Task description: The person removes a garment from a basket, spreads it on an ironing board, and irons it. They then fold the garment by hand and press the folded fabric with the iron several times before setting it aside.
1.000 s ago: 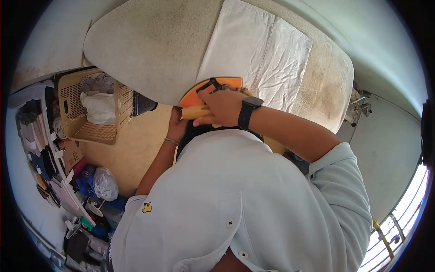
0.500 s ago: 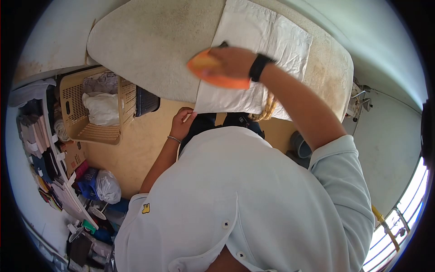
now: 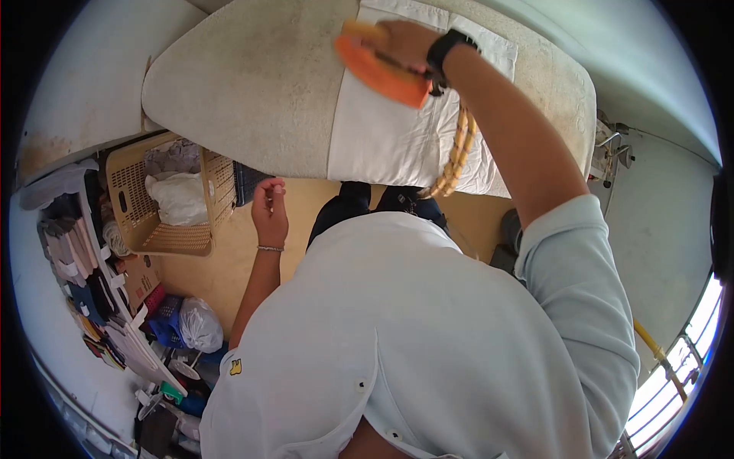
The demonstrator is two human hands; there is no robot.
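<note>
My right hand (image 3: 409,44) is closed around the handle of an orange clothes iron (image 3: 382,74). The iron's body lies over the far left part of a white cloth (image 3: 367,145), folded flat and wrinkled along its right side. A yellow-and-black braided cord (image 3: 456,157) hangs from near my right wrist over the cloth's near edge. Off the board, in the air near the basket, my left hand (image 3: 269,214) has loosely bent fingers and nothing in it. The iron's soleplate is hidden.
The cloth lies on a pale, stained ironing board (image 3: 237,92). Left of me, a beige plastic basket (image 3: 126,203) holds crumpled fabric. A rack of folded clothes (image 3: 73,252) and a plastic bag (image 3: 200,325) are farther left. A barred window (image 3: 688,359) is at right.
My right hand has carried the iron away from me, toward the far edge of the cloth, and turned it. My left hand has let go of the cloth's near corner and moved left.
</note>
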